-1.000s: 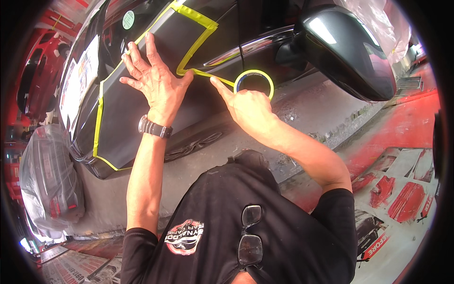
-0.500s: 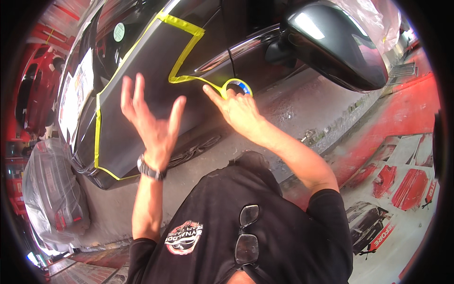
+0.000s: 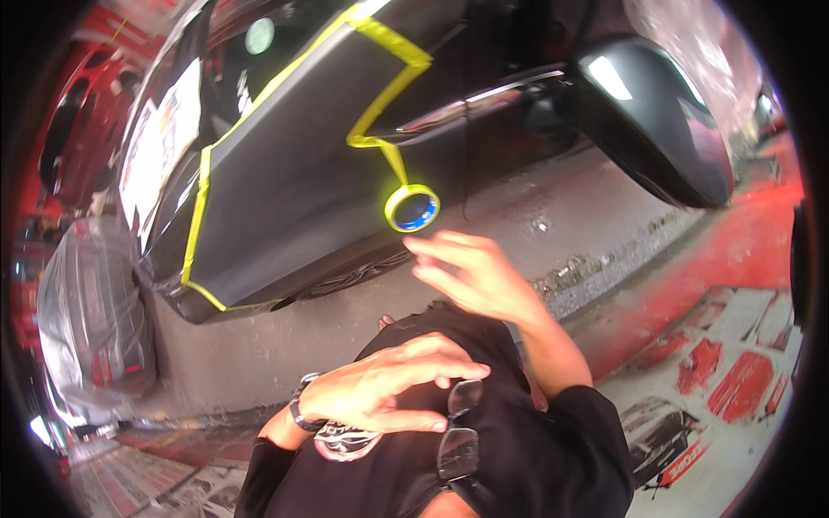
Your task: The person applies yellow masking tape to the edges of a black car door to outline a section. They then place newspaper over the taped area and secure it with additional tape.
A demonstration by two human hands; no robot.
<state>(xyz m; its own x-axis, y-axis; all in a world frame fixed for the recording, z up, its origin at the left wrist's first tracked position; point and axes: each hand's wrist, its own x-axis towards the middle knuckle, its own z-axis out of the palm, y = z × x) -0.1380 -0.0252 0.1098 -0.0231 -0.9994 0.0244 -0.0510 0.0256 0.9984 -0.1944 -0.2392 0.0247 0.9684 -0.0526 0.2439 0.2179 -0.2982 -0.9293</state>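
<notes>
A roll of yellow masking tape (image 3: 413,209) hangs from its own strip against the side of a black car. That strip joins the yellow tape border (image 3: 393,91) around a dull dark panel (image 3: 285,181). Just below and right of the roll is my right hand (image 3: 475,276), fingers apart, not touching it. My left hand (image 3: 393,384) is in front of my chest, thumb and fingers spread around nothing. Between its fingertips and my shirt lies a pair of glasses (image 3: 458,440), hooked at the collar.
A black side mirror (image 3: 648,112) juts out at upper right. Clear plastic sheeting covers another vehicle (image 3: 95,319) at left. A printed banner (image 3: 725,371) with car pictures spreads at lower right. The grey floor (image 3: 233,371) runs beneath the car.
My right hand has let go of the tape roll, which now dangles lower. My left hand has come down from the panel to my chest. The view has shifted slightly.
</notes>
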